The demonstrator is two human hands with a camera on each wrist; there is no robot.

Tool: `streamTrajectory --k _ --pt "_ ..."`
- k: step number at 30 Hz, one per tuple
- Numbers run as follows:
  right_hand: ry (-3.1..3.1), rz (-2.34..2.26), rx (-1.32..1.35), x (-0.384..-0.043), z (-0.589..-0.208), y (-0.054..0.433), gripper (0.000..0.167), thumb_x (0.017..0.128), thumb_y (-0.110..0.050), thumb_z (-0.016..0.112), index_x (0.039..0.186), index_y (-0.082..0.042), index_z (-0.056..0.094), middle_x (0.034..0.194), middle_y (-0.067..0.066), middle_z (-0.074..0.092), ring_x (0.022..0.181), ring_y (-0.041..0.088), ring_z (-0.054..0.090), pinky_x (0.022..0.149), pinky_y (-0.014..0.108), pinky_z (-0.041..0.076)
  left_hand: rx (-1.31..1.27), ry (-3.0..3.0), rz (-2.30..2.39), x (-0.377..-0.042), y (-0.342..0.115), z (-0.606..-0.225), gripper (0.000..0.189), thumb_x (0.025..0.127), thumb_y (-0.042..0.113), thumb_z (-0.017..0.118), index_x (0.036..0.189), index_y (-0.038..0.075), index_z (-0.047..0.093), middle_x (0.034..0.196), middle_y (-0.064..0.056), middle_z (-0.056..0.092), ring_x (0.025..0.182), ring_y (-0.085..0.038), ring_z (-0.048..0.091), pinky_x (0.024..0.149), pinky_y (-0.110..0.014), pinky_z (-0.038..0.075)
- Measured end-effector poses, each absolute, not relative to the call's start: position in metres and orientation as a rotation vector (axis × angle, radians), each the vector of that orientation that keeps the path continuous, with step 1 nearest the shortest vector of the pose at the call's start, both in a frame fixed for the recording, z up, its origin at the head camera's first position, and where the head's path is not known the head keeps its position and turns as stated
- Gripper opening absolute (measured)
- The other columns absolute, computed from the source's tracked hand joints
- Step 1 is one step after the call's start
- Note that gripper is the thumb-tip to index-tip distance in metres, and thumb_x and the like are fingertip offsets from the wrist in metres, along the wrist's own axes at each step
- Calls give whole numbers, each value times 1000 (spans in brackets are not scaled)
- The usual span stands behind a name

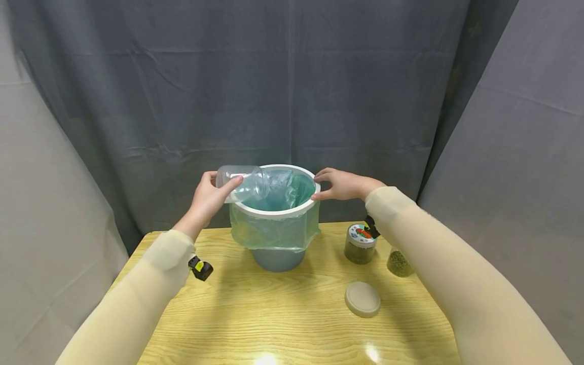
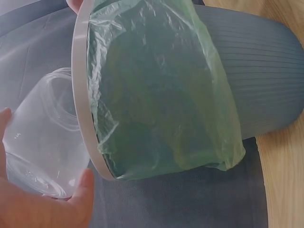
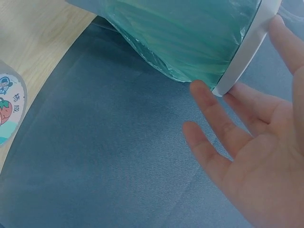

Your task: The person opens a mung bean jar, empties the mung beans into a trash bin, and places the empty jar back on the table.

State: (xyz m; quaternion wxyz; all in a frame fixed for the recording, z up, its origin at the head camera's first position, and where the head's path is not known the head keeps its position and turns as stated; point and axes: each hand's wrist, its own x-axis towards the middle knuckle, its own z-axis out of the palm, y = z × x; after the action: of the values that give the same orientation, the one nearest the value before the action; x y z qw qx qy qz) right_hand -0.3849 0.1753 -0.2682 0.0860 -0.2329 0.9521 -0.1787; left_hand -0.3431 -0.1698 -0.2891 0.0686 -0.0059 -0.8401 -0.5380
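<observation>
My left hand (image 1: 207, 200) grips a clear plastic jar (image 1: 230, 181) around its body. The jar lies tipped on its side, its mouth over the left part of the trash bin's white rim (image 1: 274, 215). No contents show inside the jar (image 2: 45, 128). A green plastic bag (image 1: 274, 230) lines the bin and folds down over its outside. The grey lower part of the bin (image 1: 278, 259) stands on the table. On the opposite side, my right hand (image 1: 342, 183) touches the rim with thumb and fingertips, its fingers spread (image 3: 256, 137) and fairly straight.
A lidded jar with a printed strawberry label (image 1: 360, 244) stands right of the bin. Another jar with green contents (image 1: 399, 263) is partly hidden behind the right sleeve. A round beige lid (image 1: 362, 299) lies on the wooden table (image 1: 255, 324). Grey curtains (image 1: 219, 91) surround the table.
</observation>
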Motion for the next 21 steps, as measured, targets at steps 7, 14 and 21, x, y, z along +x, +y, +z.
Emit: streamTrajectory --k 7,14,21 --pt "2835 -539 -697 -387 -271 176 74 98 -43 69 153 1 45 163 19 32 150 41 34 121 56 32 -20 -2532 -1648 -341 -176 -292 88 92 56 71 151 5 31 150 -20 44 137 -34 47 118 -52 37" --pt "2841 -536 -707 -389 -272 177 74 98 -44 69 153 1 45 163 19 33 150 41 35 122 56 32 -58 -2548 -1665 -339 -182 -294 87 92 54 71 150 5 29 152 -21 42 139 -35 45 119 -54 36" --pt "2833 -558 -708 -389 -272 177 75 98 -43 69 153 1 44 163 20 32 150 41 34 121 57 32 -73 -2582 -1657 -336 -187 -293 96 89 57 74 153 7 24 156 -21 39 141 -36 45 119 -55 36"
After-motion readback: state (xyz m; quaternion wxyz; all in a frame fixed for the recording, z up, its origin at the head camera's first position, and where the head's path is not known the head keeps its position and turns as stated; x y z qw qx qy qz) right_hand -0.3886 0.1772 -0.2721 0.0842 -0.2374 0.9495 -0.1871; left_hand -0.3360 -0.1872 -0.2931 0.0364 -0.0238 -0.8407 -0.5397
